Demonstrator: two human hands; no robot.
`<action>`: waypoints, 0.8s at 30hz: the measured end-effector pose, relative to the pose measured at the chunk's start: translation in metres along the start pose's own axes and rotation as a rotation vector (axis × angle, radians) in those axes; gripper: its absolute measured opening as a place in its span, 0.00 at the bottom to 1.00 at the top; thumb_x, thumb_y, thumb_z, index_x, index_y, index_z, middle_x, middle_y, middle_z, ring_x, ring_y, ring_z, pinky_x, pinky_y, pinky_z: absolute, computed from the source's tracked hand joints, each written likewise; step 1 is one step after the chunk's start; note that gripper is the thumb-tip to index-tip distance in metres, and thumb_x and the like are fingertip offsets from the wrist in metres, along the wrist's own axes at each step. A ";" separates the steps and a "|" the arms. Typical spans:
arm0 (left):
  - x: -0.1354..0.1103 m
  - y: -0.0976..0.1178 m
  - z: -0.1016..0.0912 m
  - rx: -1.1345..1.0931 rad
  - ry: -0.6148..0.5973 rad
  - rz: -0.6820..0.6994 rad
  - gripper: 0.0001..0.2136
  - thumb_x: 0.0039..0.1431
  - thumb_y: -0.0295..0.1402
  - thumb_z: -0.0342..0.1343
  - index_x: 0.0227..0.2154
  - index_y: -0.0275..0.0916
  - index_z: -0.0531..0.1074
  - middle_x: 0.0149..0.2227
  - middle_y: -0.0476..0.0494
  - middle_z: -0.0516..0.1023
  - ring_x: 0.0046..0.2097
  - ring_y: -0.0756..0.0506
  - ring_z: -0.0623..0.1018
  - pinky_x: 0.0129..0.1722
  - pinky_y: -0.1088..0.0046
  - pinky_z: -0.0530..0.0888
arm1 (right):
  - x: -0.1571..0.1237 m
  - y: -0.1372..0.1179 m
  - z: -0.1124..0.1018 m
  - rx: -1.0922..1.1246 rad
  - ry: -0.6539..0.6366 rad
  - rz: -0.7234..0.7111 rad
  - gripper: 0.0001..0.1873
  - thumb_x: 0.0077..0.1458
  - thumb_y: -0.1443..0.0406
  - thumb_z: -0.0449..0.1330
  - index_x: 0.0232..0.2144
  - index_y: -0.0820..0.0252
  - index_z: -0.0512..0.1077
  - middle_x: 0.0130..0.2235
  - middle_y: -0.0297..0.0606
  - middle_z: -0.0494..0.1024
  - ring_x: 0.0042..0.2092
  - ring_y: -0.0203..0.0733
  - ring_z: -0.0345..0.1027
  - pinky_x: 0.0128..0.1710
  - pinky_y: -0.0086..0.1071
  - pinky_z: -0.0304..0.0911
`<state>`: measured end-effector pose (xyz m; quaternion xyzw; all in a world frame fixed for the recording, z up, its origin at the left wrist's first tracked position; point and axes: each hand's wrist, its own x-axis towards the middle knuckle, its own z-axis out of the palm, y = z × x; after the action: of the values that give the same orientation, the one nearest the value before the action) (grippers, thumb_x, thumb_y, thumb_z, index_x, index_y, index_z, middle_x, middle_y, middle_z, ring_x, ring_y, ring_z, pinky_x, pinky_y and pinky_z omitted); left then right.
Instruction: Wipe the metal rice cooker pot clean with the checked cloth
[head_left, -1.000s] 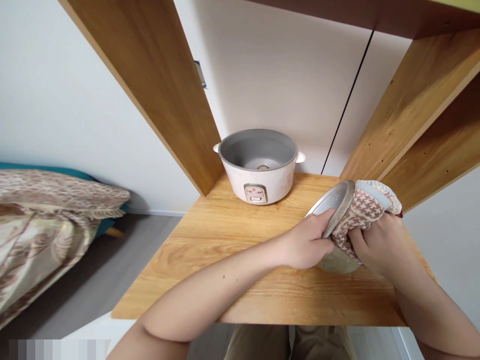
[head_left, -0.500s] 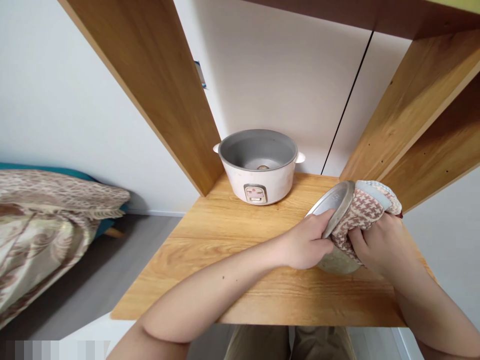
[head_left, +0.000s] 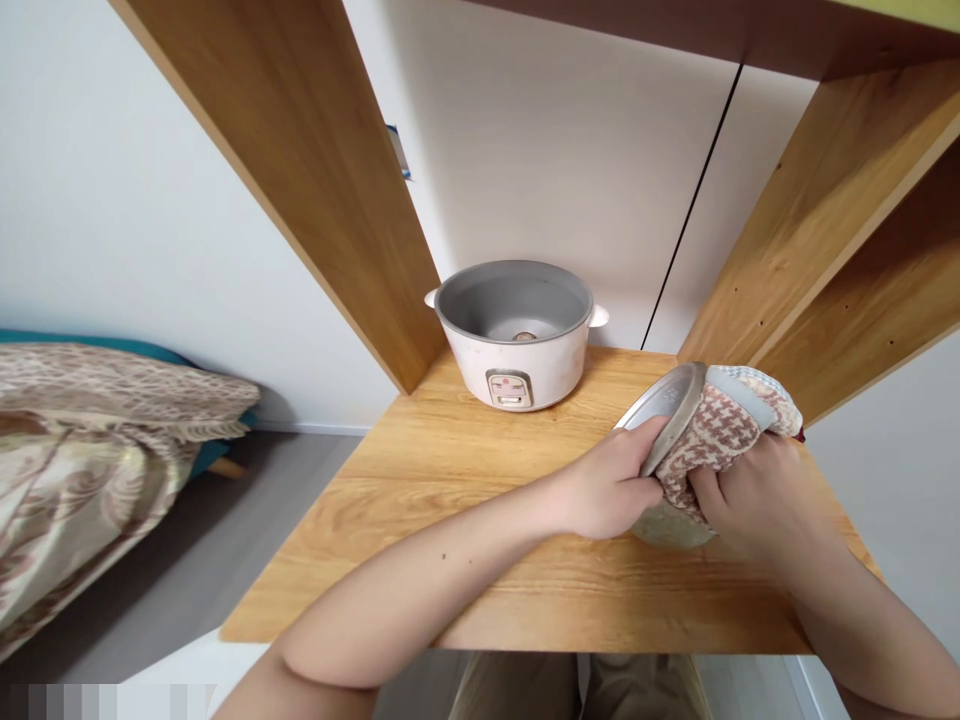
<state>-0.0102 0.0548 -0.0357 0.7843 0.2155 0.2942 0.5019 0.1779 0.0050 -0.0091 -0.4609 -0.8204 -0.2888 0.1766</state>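
A round metal thing tilts at the right of the frame. The left hand grips it; the right hand squeezes a patterned cloth against it. A white cooker sits mid-frame on the tabletop.

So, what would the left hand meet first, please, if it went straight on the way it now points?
Probably the metal pot, whose rim the left hand grips; beyond it, the patterned cloth, though depth is unclear.
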 end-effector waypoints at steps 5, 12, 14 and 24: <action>0.000 -0.001 0.000 -0.004 -0.004 0.015 0.19 0.45 0.22 0.49 0.43 0.38 0.68 0.40 0.46 0.76 0.44 0.41 0.75 0.44 0.64 0.72 | -0.001 0.001 -0.001 0.003 -0.039 -0.019 0.19 0.58 0.67 0.48 0.16 0.58 0.66 0.16 0.36 0.62 0.23 0.38 0.41 0.28 0.38 0.32; 0.001 -0.001 0.001 -0.019 -0.001 0.025 0.21 0.43 0.22 0.48 0.44 0.39 0.68 0.42 0.46 0.77 0.45 0.40 0.75 0.48 0.63 0.72 | 0.004 0.012 0.003 0.141 -0.085 0.125 0.19 0.58 0.66 0.48 0.16 0.59 0.66 0.18 0.36 0.65 0.23 0.37 0.47 0.28 0.37 0.35; 0.001 -0.001 0.002 -0.019 0.004 0.033 0.21 0.44 0.22 0.48 0.44 0.40 0.68 0.43 0.46 0.77 0.46 0.40 0.75 0.49 0.63 0.72 | 0.006 0.013 0.003 0.162 -0.096 0.158 0.19 0.58 0.66 0.47 0.17 0.58 0.66 0.18 0.35 0.64 0.23 0.37 0.47 0.28 0.37 0.36; 0.001 0.000 0.000 -0.018 -0.005 -0.005 0.17 0.43 0.23 0.49 0.39 0.39 0.67 0.38 0.47 0.76 0.42 0.41 0.74 0.43 0.64 0.71 | 0.000 0.004 0.001 0.020 -0.087 0.086 0.19 0.56 0.66 0.48 0.15 0.58 0.65 0.16 0.37 0.62 0.22 0.37 0.42 0.27 0.37 0.33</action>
<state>-0.0096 0.0556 -0.0352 0.7799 0.2135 0.2927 0.5104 0.1811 0.0069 -0.0086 -0.5061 -0.8095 -0.2526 0.1577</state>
